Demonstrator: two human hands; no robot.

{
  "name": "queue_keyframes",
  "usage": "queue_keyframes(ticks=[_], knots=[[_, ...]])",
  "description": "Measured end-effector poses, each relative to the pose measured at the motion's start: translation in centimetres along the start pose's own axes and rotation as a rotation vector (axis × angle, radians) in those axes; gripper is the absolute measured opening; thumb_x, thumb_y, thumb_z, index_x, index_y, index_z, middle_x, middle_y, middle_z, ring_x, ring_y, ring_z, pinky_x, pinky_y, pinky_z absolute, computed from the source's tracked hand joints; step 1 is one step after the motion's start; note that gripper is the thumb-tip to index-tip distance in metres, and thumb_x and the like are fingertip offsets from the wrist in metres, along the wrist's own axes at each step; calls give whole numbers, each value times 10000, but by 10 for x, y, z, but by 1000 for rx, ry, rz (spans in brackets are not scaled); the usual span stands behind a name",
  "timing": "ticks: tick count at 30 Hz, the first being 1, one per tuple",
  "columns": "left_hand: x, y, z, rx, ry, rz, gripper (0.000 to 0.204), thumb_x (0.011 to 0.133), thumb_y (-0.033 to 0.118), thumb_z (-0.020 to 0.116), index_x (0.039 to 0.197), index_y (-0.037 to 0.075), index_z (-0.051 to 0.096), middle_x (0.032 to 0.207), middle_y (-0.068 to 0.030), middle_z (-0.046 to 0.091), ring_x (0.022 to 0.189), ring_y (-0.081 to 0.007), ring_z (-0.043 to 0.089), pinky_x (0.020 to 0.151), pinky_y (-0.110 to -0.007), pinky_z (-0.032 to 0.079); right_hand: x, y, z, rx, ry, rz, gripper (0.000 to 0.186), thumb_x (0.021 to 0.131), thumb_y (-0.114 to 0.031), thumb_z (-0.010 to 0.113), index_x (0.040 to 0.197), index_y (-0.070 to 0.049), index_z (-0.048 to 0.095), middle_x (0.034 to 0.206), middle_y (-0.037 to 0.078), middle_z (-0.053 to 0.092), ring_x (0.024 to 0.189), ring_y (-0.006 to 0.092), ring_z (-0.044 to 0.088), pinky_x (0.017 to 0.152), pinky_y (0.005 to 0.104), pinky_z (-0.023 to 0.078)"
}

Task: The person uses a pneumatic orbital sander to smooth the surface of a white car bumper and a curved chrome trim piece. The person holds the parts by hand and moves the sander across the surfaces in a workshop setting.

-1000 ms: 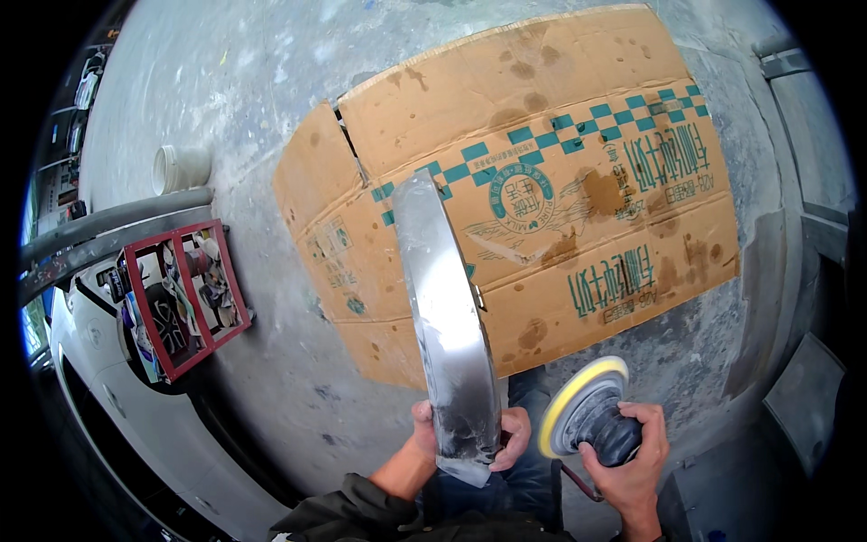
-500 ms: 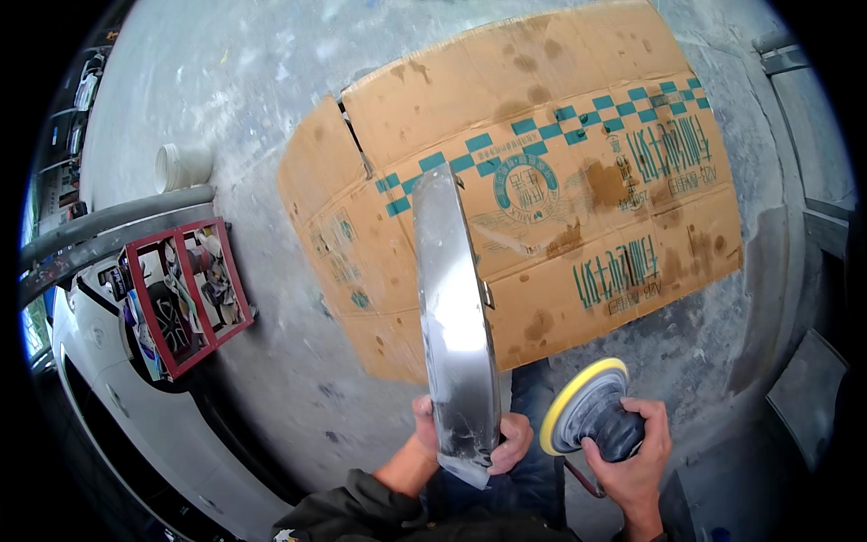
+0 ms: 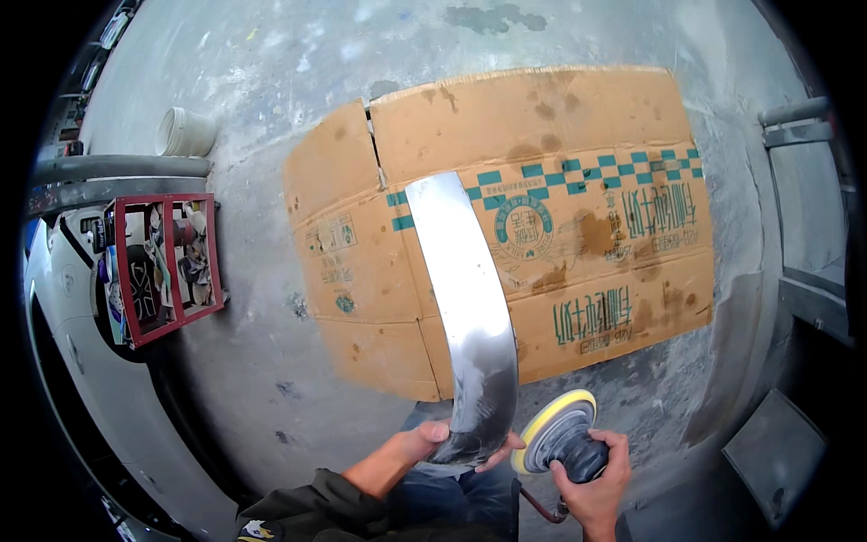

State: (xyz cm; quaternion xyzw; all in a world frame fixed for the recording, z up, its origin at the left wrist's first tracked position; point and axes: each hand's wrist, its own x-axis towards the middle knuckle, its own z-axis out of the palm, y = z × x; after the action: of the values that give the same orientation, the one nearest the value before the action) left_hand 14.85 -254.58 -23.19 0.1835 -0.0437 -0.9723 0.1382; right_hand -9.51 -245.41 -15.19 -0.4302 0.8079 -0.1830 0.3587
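A long curved body panel [image 3: 459, 280], bright silver with a dark grey lower end, stands out in front of me, its far end over the cardboard. My left hand [image 3: 421, 442] is closed around its near end, thumb at the left edge and fingertips at the right edge. In my right hand [image 3: 598, 483] is a round disc sander [image 3: 564, 441] with a black body and yellow-edged pad. Its pad is tilted toward the panel, near my left fingertips; I cannot tell whether they touch. A dark reddish hose [image 3: 539, 508] hangs below the sander.
A flattened cardboard box [image 3: 578, 117], stained and printed green, lies on the grey concrete floor [image 3: 298, 54]. At left are a white bucket [image 3: 185, 133], a red-framed rack [image 3: 172, 321] of supplies and a white car [image 3: 117, 406]. A grey panel [image 3: 775, 452] lies at right.
The panel has turned so its broad face shows more fully. My right hand has brought the sander left and lower, closer to the panel. The whole view has shifted.
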Motion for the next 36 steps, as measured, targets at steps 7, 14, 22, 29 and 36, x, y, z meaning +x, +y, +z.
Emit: queue_keyframes(ticks=[7,14,22,29,36], knots=[[2,-2,-6,83,10,-73,1113,651,794,709,1307,-98,596,984,-115,591,854,-174,585,701,-270,472,0,-10,-1,-38,15,29,645,576,-122,909,1120,-33,575,1024,137,622,954,322,644,868,404,510],[12,8,-5,68,15,37,1069,791,776,596,1447,-61,490,1011,-60,564,871,-147,544,775,-277,432,2,-2,2,13,26,25,633,591,-119,897,1129,-31,574,1029,145,633,959,317,647,873,403,509],[8,10,2,37,144,77,1052,799,772,595,1428,-67,498,992,-67,573,843,-159,556,755,-276,449,-1,2,3,31,19,17,616,602,-117,903,1118,-24,580,1041,149,615,975,337,639,871,418,511],[27,32,7,20,337,285,1004,867,789,522,1397,-63,498,972,-104,563,841,-197,559,705,-341,496,7,-8,5,41,24,33,601,621,-85,883,1129,-28,568,1063,142,608,995,316,625,896,406,494],[50,64,20,-278,433,578,942,927,798,421,1444,11,429,967,-110,553,871,-228,531,701,-388,483,1,1,2,43,-5,38,617,615,-72,886,1146,-26,573,1066,139,594,973,308,611,881,401,491]])
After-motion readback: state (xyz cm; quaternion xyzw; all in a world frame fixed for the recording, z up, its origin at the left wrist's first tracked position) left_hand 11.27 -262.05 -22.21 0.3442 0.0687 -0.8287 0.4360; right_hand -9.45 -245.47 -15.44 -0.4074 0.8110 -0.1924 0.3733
